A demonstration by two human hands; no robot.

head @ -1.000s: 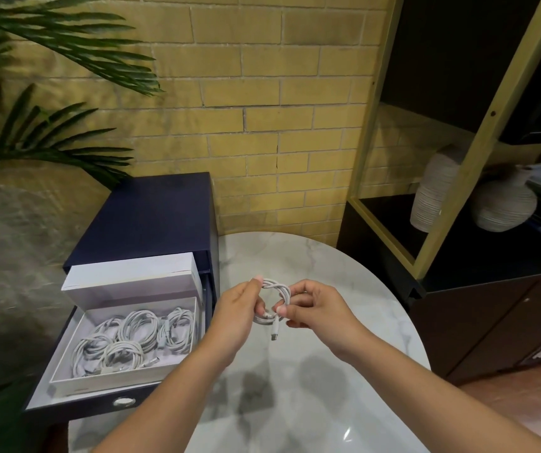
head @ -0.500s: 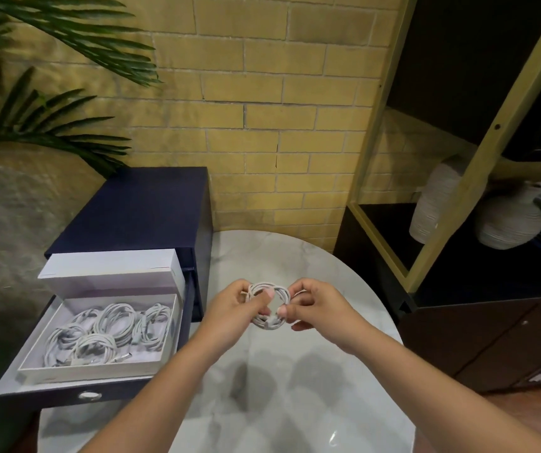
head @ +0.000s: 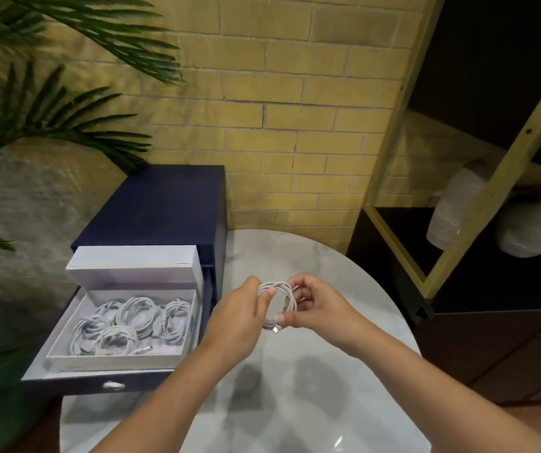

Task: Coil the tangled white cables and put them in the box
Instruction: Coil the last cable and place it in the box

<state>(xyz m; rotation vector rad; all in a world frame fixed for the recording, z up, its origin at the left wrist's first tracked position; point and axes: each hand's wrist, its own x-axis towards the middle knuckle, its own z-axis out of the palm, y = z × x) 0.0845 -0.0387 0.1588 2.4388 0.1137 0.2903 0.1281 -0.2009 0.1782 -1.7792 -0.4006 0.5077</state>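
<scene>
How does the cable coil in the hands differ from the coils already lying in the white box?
The held coil is up above the marble table, pinched between the left hand and right hand; the boxed coils lie flat in the white box. The held coil stands on edge with its connector end hanging below it; the boxed coils crowd against each other. Both are white cable wound into round loops.

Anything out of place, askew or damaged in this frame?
Nothing stands out. Both hands, left and right, hold a neat cable coil above the table. The other coils lie inside the open white box, which sits squarely in the pulled-out drawer.
</scene>
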